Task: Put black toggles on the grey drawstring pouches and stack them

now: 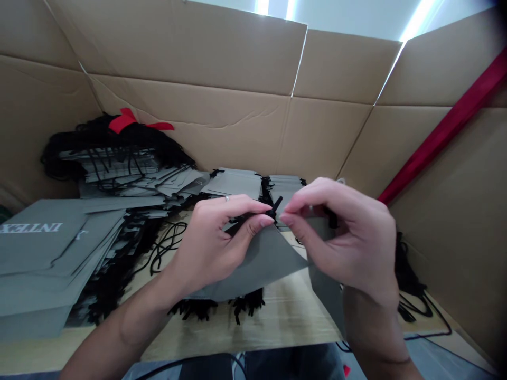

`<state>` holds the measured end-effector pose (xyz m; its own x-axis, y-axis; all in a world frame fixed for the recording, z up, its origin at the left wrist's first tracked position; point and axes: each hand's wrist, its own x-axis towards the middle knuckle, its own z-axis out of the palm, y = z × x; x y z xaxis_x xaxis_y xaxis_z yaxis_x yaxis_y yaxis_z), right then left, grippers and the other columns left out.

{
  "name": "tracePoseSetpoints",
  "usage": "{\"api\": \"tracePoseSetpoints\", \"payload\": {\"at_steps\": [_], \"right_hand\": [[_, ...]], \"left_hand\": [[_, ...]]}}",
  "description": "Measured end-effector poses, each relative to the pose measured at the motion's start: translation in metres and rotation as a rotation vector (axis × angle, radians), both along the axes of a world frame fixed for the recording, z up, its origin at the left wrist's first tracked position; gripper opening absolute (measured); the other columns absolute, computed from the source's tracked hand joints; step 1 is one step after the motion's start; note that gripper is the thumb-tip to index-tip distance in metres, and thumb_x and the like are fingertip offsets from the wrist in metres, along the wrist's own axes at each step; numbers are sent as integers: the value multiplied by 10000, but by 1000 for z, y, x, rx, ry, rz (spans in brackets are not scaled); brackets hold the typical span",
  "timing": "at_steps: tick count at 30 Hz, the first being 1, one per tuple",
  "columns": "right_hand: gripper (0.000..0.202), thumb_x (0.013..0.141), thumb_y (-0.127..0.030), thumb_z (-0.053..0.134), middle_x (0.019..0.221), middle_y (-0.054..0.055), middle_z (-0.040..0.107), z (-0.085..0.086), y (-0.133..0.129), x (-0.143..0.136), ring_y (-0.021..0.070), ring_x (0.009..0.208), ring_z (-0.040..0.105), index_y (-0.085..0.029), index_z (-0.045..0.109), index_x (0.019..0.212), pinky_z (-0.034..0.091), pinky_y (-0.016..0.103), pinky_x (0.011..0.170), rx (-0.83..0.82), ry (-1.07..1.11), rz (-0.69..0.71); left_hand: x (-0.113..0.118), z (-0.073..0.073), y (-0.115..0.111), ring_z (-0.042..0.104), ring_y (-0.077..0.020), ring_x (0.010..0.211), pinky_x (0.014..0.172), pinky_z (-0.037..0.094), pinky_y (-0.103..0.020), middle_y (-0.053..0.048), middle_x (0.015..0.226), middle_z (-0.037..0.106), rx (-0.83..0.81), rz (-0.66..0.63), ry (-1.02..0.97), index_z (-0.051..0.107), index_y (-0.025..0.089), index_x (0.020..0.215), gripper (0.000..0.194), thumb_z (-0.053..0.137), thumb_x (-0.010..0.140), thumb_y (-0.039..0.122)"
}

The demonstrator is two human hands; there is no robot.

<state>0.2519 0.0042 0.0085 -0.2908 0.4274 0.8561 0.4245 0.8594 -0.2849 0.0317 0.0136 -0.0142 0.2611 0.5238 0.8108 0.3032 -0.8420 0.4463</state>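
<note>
A black cord sticks up in a short end between my two hands, at the corner of a grey sheet. My left hand pinches the cord where it meets the sheet, thumb and forefinger pressed together. Just to the right, my right hand has thumb and forefinger closed; what lies between those fingertips is too small to make out. Another grey panel hangs below my right hand. Black cord ends poke out under the grey sheet near the table's front.
Stacked grey bags with white lettering fill the left. Behind them rises a pile of black cords with a red ribbon. More grey stacks stand at the back, before cardboard walls. Black cords lie at right on the table.
</note>
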Motion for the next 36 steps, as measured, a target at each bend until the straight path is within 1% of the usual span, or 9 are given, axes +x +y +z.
{"api": "tracePoseSetpoints", "payload": {"at_steps": [3,6,12,16,20,22,27,33,36], "right_hand": [[133,1024,-114,756,974,17,777,-1,-1,0,170,851,699,-242,741,1059,566,335,752,23,-92,2],[126,1039,-94,721,937,19,779,-2,1,-1,154,837,696,-219,723,1021,566,310,764,87,-121,-9],[143,1030,-60,702,891,20,767,-1,-1,-2,145,821,656,-190,691,973,550,299,777,163,-188,-27],[136,1021,-74,709,861,4,729,-3,-1,-2,126,782,648,-195,701,958,547,280,748,122,-171,-69],[131,1009,-96,689,860,3,700,-2,-1,-2,137,781,667,-223,698,979,567,293,749,47,-136,-99],[143,1002,-100,687,870,0,705,-1,-2,-1,146,786,671,-242,687,985,574,305,748,0,-145,-72],[184,980,-80,697,854,-13,708,4,-4,0,155,766,665,-260,667,956,570,317,733,-68,-180,-24],[172,975,-86,702,850,-18,702,4,-4,-2,148,758,654,-254,674,956,558,311,719,-77,-200,-30],[162,991,-88,703,856,-16,709,4,-4,-2,145,763,661,-248,687,971,561,305,720,-68,-204,-24]], "left_hand": [[1,0,0,735,-87,764,707,553,-198,22,879,824,57,35,19,846,173,1067,73,788,1032,145],[1,0,0,720,-87,760,716,554,-192,14,874,805,145,79,43,824,154,1055,79,780,1022,98],[-1,-3,3,678,-143,817,785,580,-272,-34,881,758,299,34,134,766,121,1070,73,731,1040,64],[-1,-3,5,683,-164,856,789,594,-300,-44,903,771,352,49,119,782,135,1106,104,784,1016,83],[-3,0,0,781,-150,914,879,646,-294,-25,1008,837,255,35,30,796,213,1123,174,793,1002,88],[-4,1,-2,803,-144,903,856,658,-283,-7,997,849,218,19,35,790,238,1095,188,771,997,78],[-9,3,-2,822,-128,824,742,660,-237,34,942,856,362,62,85,768,254,1078,180,813,966,121],[-11,2,-5,836,-134,817,768,695,-231,42,928,854,421,144,181,738,278,1057,202,781,965,103],[-11,2,-6,835,-124,810,778,686,-200,35,920,849,486,178,204,733,245,1042,197,798,949,85]]}}
